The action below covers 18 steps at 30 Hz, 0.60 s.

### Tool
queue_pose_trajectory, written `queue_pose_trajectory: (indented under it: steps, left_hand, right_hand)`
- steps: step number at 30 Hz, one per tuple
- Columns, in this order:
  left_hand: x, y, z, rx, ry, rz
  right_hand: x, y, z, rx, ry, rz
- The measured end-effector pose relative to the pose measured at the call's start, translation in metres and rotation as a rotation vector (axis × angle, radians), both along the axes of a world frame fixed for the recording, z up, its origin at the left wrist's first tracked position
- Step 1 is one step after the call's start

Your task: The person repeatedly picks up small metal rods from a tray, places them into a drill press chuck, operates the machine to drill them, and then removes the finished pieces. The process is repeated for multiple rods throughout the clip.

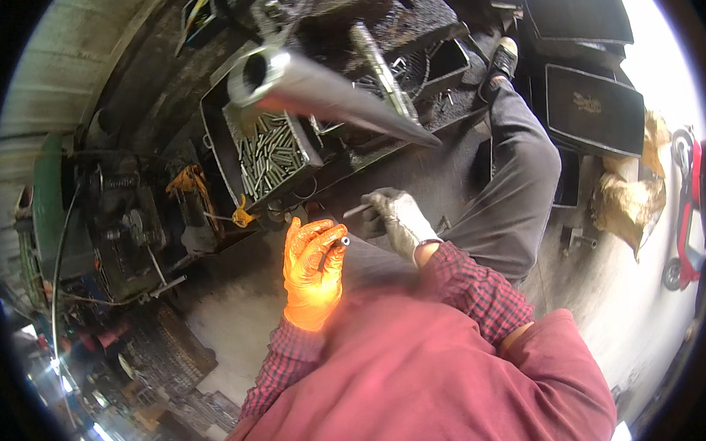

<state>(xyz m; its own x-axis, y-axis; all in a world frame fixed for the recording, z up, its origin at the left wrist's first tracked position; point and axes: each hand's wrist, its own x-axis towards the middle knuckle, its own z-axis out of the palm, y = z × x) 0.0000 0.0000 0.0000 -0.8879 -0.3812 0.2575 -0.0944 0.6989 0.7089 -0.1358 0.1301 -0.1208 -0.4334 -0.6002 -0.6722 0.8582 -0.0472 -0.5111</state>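
The person's left hand, in a glossy orange glove [311, 257], has its fingers closed around a small, round metal tube [346, 241] whose hollow end shows at the fingertips, on the glove's two o'clock side. Between two and three o'clock from that glove is the right hand, in a whitish-grey work glove [398, 216]; its fingers pinch a thin grey metal rod [356, 210], which points toward nine o'clock. The rod's tip is near the tube's hollow end, with a gap showing between them. Between ten and eleven o'clock from the hands, an open grey metal tray [302, 138] carries a heap of short metal pins [269, 155] on the dark, grimy worktop [460, 112]. A large, shiny metal tube [329, 97], blurred, crosses the view at twelve o'clock, and a ridged silvery bar [380, 68] slants behind it between twelve and one. At ten o'clock from the left hand are a yellow hook-shaped piece [242, 213] and, farther out, a crumpled orange cloth [191, 182]. A leg in dark grey trousers [519, 176] stretches away between two and three o'clock from the right hand; beyond it, a black rectangular bin [594, 111] sits at two and a crumpled brown sack [628, 205] at three.
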Motion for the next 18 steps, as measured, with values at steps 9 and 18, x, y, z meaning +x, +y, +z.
queue_pose_trajectory:
  steps: [9, 18]
  left_hand:
    - [0.031, -0.027, 0.000, 0.333, 0.156, 0.191]
    - [-0.089, -0.109, 0.073, 0.582, 0.425, 0.097]
  right_hand:
    - [-0.054, -0.039, 0.010, -0.456, 0.245, -0.369]
    - [-0.022, 0.011, 0.057, -0.078, 0.446, 0.203]
